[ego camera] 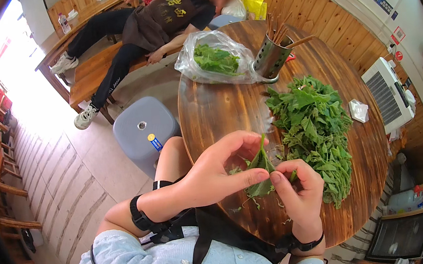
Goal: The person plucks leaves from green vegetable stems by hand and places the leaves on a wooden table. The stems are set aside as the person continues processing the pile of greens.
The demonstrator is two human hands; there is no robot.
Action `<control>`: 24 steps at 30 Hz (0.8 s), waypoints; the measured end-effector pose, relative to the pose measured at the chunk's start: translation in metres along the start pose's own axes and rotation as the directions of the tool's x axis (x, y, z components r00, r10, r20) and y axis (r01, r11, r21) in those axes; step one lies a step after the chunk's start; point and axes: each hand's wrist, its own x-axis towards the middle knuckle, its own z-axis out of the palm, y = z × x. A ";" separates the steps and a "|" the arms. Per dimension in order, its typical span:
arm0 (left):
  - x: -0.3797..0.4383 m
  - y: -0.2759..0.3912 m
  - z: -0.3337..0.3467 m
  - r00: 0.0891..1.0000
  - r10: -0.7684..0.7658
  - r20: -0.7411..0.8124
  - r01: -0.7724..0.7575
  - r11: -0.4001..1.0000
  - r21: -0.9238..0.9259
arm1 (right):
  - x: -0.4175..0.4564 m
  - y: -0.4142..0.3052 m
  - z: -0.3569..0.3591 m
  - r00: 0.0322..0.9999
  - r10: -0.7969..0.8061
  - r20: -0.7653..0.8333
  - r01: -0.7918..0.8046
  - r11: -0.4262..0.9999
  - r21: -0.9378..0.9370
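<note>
Over the near part of a round wooden table (224, 111), my left hand (224, 173) pinches a green leaf (261, 163) between thumb and fingers. My right hand (300, 190) grips the same leafy piece at its lower right, and the two thumbs nearly meet. Thin curly tendrils and stem scraps (257, 204) lie on the wood below my hands. Just to the right is a large heap of leafy green stems (313, 132). Farther back, a clear plastic bag (187, 58) lies open with loose green leaves (217, 59) inside.
A perforated metal holder (271, 56) with wooden chopsticks (278, 30) stands beside the bag. At the table's right lies a small white packet (359, 111). A grey stool (143, 120) stands left of the table. Beyond it, a person in a brown apron (156, 21) reclines on a wooden bench (90, 79).
</note>
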 end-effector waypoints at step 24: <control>0.038 -0.040 -0.032 0.824 0.516 -0.235 -0.222 0.675 0.704 | 0.001 -0.002 -0.020 0.995 0.089 0.042 -0.096 0.971 0.218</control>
